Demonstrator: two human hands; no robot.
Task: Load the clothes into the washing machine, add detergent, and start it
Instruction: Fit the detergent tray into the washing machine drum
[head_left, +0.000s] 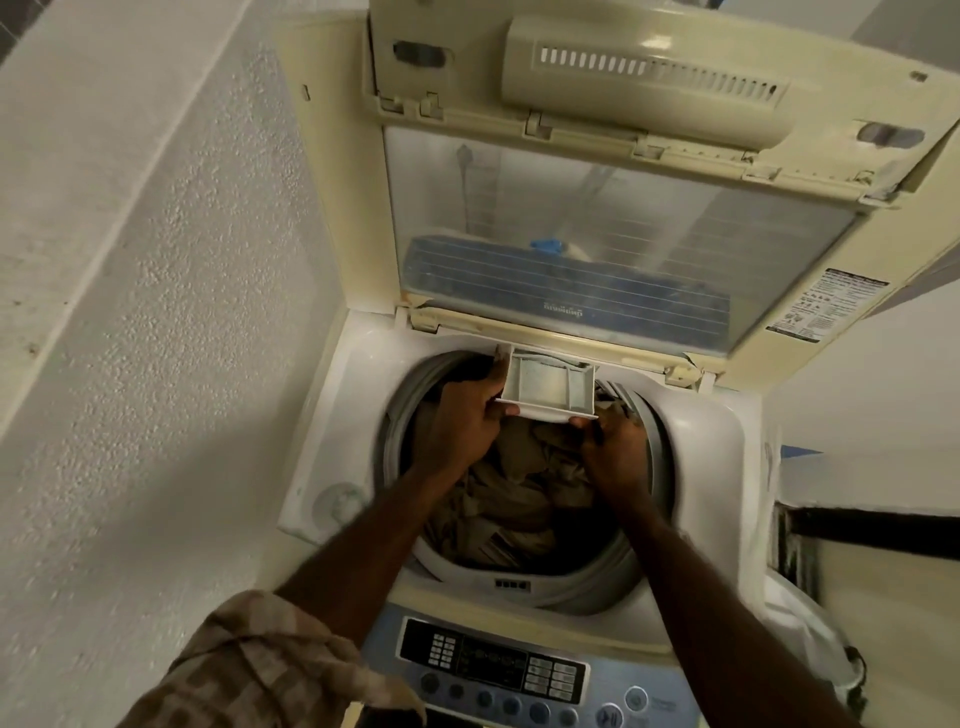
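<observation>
Clothes (519, 488) lie in the drum (390, 441); at its twelve o'clock the detergent drawer (545, 385) juts out, left hand (462, 418) and right hand (618, 447) pinching its front corners with curled fingers (589, 428), likely steadying it for filling.

The washing machine (722, 441) casing was white, yellowed to cream along its edges. The lid (649, 47) was cream; its window panel (571, 208) was translucent, crossed by thin pale horizontal lines, with blue shapes showing through. A label (826, 306) on the lid frame was printed black on white. The detergent drawer (545, 387) was white, with greyish staining inside. The drum rim (397, 415) was grey. The clothes (519, 483) were brown and khaki. The control panel (493, 662) was pale blue with a black display and blue-grey round buttons. The sleeve (249, 670) bore a brown-and-beige check. The wall (156, 312) was white with a speckled texture.
</observation>
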